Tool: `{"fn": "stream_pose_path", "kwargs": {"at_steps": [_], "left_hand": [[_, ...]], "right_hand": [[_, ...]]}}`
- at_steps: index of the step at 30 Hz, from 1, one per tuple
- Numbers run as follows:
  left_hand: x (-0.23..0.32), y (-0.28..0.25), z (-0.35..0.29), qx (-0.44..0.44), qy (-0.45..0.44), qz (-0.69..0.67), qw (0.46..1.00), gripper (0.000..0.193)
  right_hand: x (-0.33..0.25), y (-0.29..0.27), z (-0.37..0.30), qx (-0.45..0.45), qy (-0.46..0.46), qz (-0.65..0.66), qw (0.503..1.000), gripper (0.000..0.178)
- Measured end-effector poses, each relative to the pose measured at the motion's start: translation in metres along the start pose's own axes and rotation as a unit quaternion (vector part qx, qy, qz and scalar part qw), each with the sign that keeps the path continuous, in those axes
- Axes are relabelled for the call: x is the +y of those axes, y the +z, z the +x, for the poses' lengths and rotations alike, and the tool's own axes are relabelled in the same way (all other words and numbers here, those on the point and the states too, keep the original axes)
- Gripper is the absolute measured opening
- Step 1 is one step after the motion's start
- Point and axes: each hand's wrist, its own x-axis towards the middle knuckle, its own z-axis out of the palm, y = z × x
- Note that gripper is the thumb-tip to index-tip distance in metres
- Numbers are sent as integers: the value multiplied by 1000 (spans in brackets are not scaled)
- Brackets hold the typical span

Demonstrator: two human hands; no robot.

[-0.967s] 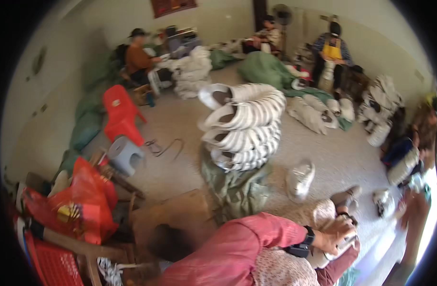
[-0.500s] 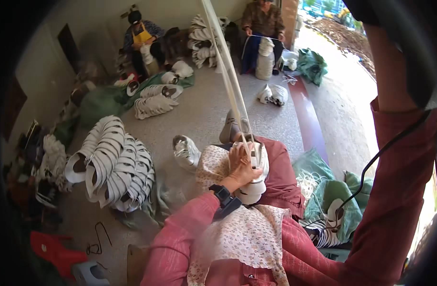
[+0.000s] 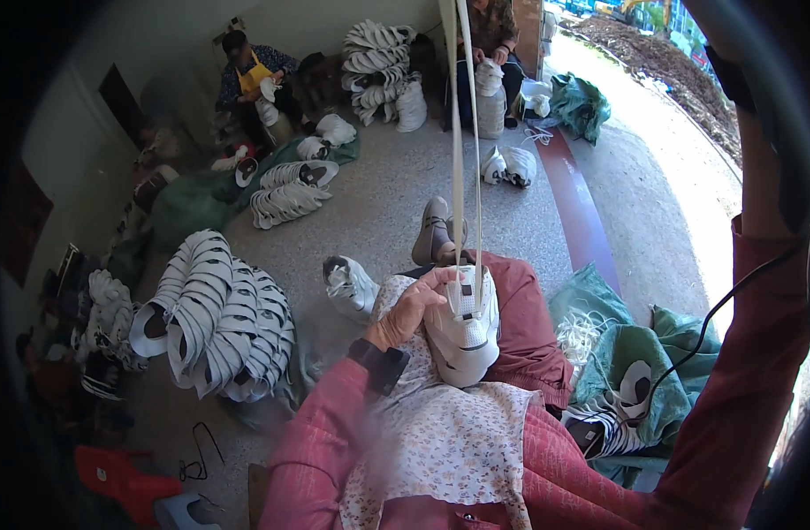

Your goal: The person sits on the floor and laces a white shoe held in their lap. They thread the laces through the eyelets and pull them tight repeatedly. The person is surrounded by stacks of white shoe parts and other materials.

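Observation:
A white shoe upper (image 3: 462, 340) lies over my lap, its toe end toward me. Two long pale shoelaces (image 3: 459, 159) rise taut from its eyelets and run out past the top of the picture. My left hand (image 3: 409, 311) grips the left side of the upper near the eyelets, fingertips close to the laces; part of its grip is hidden. On the right, my right arm (image 3: 732, 353) is raised high, and its hand lies outside the picture.
Nested white shoe uppers (image 3: 219, 318) stand in a large pile at left. A single white shoe (image 3: 350, 287) is beside my leg. Green sacks (image 3: 621, 362) with uppers and loose laces (image 3: 580, 336) lie at right. Two people sit farther back. A red plastic stool (image 3: 122, 481) is lower left.
My left hand has shifted left from across the upper to its side, baring the front. The laces now stand more upright, and my raised right arm has moved outward to the right.

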Motion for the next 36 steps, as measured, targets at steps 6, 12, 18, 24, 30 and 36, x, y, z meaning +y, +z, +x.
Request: {"fn": "stream_pose_path", "kwargs": {"at_steps": [6,12,18,24,30,36], "left_hand": [[-11,1,7,56,-1,-5,998,32],[-16,5,12,77,75,400,910,40],[-18,51,39,203,58,555,805,34],[-30,30,40,304,83,4,949,25],[-25,-93,-55,405,101,-221,881,28],[-26,-168,-144,455,-94,-53,884,32]], "right_hand": [[-5,43,5,-31,-10,49,998,31],[-16,96,3,-71,-11,114,991,31],[-3,83,-15,-59,9,166,984,31],[74,-9,-78,43,51,311,948,32],[317,-104,-225,287,209,533,768,32],[425,-93,-365,387,432,447,681,11]]}}
